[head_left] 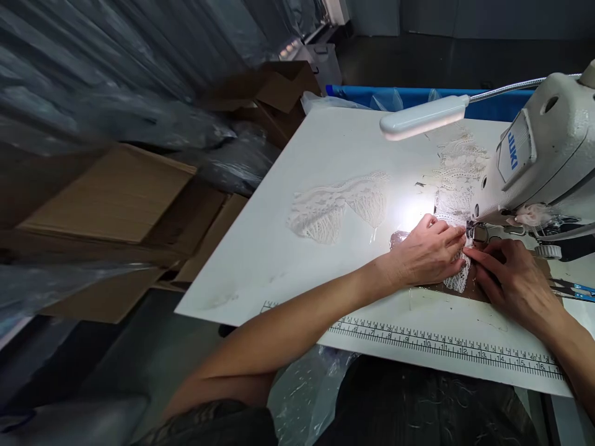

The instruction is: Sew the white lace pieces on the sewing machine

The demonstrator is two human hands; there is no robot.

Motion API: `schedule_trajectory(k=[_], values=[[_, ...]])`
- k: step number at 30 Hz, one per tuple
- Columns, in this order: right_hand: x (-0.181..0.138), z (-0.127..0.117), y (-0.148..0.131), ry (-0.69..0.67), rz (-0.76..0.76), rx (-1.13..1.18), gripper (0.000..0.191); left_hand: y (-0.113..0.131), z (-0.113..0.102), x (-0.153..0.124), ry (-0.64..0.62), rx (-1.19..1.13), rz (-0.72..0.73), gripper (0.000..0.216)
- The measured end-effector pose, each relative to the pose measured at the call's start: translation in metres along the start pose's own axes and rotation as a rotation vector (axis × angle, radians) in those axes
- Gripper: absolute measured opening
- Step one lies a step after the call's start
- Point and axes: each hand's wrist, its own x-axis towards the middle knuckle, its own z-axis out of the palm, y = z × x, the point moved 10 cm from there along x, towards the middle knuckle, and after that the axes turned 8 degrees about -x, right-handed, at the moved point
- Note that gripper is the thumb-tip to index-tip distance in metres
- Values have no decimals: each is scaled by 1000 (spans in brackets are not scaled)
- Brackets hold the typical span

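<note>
A white lace piece (456,282) lies under the needle area of a white sewing machine (539,148). My left hand (432,249) rests on it from the left, fingers bent and pressed together with their tips close to the presser foot (470,228). On the other side my right hand (518,279) has its thumb and index finger closed at the lace's right edge, just in front of the foot. More lace (460,164) trails out behind the needle in a crumpled strip. The fingertips partly hide the lace between them.
Two joined lace pieces (339,204) lie on the white table (260,260) to the left. A lamp (424,118) hangs over the table. Blue-handled snips (576,291) lie at right. A printed ruler (441,344) runs along the front edge; cardboard boxes (111,192) stand left.
</note>
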Motion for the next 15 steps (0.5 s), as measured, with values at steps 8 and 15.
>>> schedule_trajectory(k=[8,15], values=[[8,5,4,-65,57,-106,42,-6,0,4,3,6,-69,43],[4,3,4,-32,10,-60,40,-10,-3,2,90,-48,-115,40]])
